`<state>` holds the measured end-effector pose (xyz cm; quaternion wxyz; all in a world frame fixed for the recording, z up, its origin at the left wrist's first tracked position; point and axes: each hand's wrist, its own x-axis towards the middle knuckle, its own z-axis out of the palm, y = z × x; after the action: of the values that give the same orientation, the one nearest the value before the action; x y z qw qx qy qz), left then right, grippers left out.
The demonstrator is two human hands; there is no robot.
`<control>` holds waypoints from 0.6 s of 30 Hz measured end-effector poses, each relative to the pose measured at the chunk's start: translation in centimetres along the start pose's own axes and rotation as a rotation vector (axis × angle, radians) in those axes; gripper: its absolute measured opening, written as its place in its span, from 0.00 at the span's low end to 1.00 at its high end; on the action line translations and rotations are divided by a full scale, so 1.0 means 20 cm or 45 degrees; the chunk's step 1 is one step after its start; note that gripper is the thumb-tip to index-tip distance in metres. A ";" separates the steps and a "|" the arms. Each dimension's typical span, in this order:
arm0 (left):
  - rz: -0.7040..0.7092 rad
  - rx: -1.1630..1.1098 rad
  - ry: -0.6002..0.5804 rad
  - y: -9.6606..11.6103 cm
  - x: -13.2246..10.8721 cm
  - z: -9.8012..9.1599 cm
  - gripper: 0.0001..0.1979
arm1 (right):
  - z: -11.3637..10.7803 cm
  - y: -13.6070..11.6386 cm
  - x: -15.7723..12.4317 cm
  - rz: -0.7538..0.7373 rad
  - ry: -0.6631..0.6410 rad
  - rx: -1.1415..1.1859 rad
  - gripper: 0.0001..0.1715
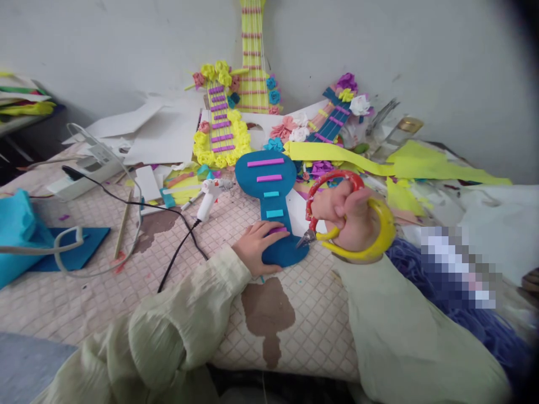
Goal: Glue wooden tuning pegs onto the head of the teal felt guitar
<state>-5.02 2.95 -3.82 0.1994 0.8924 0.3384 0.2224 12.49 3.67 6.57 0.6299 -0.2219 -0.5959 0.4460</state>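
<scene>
A dark blue guitar-shaped cutout lies on the table in front of me, with pink and light blue strips across it. My left hand rests over its near part, fingers spread, touching a purple strip there. In my right hand is a pair of scissors with one red and one yellow handle loop, my fingers through the loops. The short metal blades point left, just over the right edge of the cutout's near end. Whether the blade tips touch it I cannot tell.
A white glue gun with a black cord stands left of the cutout. Decorated paper guitars lean at the back wall. Yellow crepe paper and a bundle of dark blue cord lie right. A power strip is left.
</scene>
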 end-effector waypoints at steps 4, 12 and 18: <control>0.042 -0.007 0.063 0.00 0.00 0.00 0.35 | 0.00 0.01 0.00 -0.018 -0.028 0.032 0.28; 0.086 -0.002 0.126 0.02 0.00 -0.01 0.27 | 0.00 0.02 -0.01 0.014 -0.037 0.007 0.28; 0.116 0.005 0.090 0.02 0.00 -0.02 0.24 | 0.00 0.00 -0.01 0.038 -0.005 -0.138 0.31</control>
<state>-4.98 2.67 -3.26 0.1752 0.8988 0.3045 0.2622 12.56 3.45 6.51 0.6091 -0.2637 -0.6169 0.4230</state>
